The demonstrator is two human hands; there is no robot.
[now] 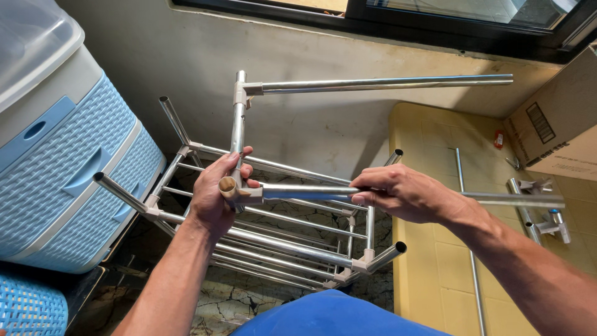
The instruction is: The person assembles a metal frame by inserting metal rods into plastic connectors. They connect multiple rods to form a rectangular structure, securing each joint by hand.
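floor (236,298) | marble | metal rack (273,242), blue drawer unit (68,168) on it

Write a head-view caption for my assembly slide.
Left hand grips a beige connector; right hand holds a metal tube.

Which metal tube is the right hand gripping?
The horizontal tube running from the beige corner connector in the left hand through the right hand; the other tubes are untouched by it.
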